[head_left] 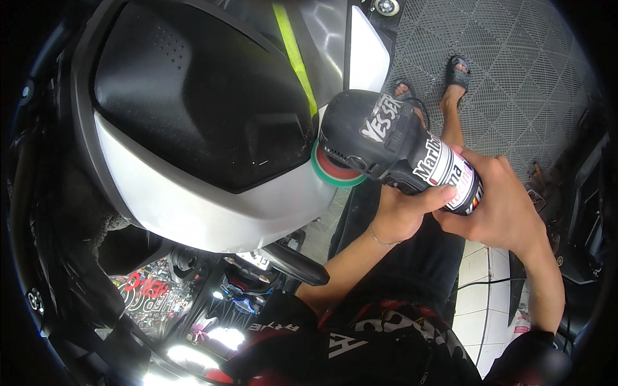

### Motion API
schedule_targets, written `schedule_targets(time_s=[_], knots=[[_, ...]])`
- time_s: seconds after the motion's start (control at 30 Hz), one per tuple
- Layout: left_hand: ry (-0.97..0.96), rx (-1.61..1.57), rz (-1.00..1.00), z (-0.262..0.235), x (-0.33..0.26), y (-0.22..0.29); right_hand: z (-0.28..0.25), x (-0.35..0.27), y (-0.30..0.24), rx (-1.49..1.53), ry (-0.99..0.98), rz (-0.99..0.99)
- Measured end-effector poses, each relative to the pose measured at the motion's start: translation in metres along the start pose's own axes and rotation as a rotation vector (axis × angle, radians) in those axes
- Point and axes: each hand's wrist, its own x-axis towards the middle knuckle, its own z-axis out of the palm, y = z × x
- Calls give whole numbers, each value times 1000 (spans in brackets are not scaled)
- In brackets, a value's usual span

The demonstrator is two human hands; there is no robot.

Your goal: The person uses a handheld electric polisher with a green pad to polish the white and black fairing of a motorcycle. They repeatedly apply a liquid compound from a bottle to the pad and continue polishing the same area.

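Observation:
A black handheld polishing machine [386, 138] with stickers on its body is gripped by both hands. My left hand [402, 215] wraps under its handle. My right hand [502, 202] closes over the rear end of the handle. The machine's round red and green pad [335, 172] presses against the edge of a silver motorcycle body panel [193, 199] with a glossy black top [193, 96].
A yellow-green stripe [293, 51] runs along the bodywork above. My feet in black sandals [457, 71] stand on a grey grid floor mat [515, 77]. White floor tiles [479, 309] and a black cable lie at lower right. A brake lever [293, 264] sticks out below the panel.

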Motion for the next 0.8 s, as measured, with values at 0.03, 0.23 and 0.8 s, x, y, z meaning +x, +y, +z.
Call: schedule_targets(time_s=[0.03,0.23,0.8], knots=[[-11,-19,-4,1,3,0,0,-1,-3,-12,28,2],[-10,-83,18,12,-3,2,-7,-7,-8,-82,2,23],[-179,-251,6,-6,10,7,7,-13,-24,-237,110,37]])
